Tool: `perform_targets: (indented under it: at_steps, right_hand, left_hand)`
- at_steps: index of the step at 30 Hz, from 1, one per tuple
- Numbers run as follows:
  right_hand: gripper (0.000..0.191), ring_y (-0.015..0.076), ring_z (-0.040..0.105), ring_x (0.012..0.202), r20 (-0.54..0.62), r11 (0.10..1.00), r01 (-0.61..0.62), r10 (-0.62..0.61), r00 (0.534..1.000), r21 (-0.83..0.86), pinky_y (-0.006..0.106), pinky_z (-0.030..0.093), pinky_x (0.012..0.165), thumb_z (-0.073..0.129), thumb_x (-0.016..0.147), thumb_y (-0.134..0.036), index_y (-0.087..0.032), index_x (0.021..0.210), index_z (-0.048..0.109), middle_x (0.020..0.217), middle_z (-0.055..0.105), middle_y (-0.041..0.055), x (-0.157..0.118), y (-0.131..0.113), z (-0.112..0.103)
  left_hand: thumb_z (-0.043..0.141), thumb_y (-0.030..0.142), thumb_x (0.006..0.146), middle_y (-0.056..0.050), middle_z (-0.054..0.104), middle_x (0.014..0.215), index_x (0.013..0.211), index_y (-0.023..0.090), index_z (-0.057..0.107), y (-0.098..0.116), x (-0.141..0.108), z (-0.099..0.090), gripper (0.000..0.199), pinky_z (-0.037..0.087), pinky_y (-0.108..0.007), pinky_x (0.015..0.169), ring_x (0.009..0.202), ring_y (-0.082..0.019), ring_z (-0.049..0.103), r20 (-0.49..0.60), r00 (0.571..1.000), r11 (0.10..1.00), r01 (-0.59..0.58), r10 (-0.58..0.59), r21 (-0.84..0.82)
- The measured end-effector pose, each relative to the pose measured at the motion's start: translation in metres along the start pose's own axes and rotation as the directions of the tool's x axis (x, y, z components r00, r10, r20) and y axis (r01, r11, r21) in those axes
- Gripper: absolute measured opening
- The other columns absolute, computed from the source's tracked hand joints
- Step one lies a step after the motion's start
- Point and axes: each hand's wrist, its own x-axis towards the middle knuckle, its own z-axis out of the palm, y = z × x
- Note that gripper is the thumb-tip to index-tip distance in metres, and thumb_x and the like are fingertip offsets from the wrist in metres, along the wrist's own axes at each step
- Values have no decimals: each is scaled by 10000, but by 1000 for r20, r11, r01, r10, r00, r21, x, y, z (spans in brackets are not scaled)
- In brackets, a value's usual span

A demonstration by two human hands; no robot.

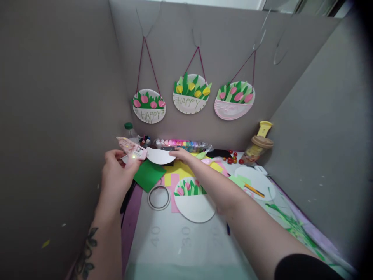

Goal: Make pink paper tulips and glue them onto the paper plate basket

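Observation:
My left hand (pixel 121 165) is closed around a pink patterned handheld tool (pixel 132 147) with a small glowing yellow light; its exact kind is unclear. One end of the tool meets or overlaps a white curved paper piece (pixel 159 156). Pinching that piece at its right end is my right hand (pixel 180 153), its arm reaching across the table. Below lies a round white paper plate basket (pixel 195 208) with pink paper tulips and green leaves, partly covered by my right forearm. A roll of tape (pixel 159 197) rests to its left, near a green paper sheet (pixel 149 175).
Three tulip plates (pixel 190 103) hang on the back wall. A bag of colourful markers (pixel 186 146), a bottle (pixel 131 134) and a jar (pixel 256 149) stand along the back. At right lie a white plate (pixel 268 181), a yellow pencil (pixel 254 190) and green scraps (pixel 291 219).

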Motion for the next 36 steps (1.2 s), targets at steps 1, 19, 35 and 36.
perform_targets:
  at_steps: [1,19,35,36]
  right_hand:
    - [252,223,632,810,-31,1000,-26,26,999,-6,305,479,732,688,701,-292,-163,908,626,818,683,56,4,0,2]
    - [228,64,420,384,-117,908,-167,227,967,384,157,308,385,665,782,-198,-170,957,521,514,501,-69,22,-6,-17]
    - [478,157,596,630,60,513,-349,497,866,784,248,490,568,238,928,-605,-216,887,512,702,602,24,-21,-18,30]
    - [482,160,601,643,72,495,-358,507,859,791,251,492,575,221,931,-605,-216,886,502,703,598,27,-22,-20,28]
  left_hand:
    - [712,435,608,-58,640,907,1049,205,474,-1,1,0,552,495,-295,603,754,-218,637,-1,1000,1000,8,-8,0]
    - [706,435,605,-54,636,928,1041,197,479,3,1,-2,546,485,-271,598,761,-206,636,18,1000,999,21,-21,26]
    - [668,411,630,-61,635,916,1035,208,446,-5,0,19,505,491,-292,596,717,-214,639,95,993,996,-72,68,47]
    - [661,409,638,-65,637,920,1034,206,444,-5,-2,21,495,492,-296,604,719,-215,640,106,991,995,-83,77,54]
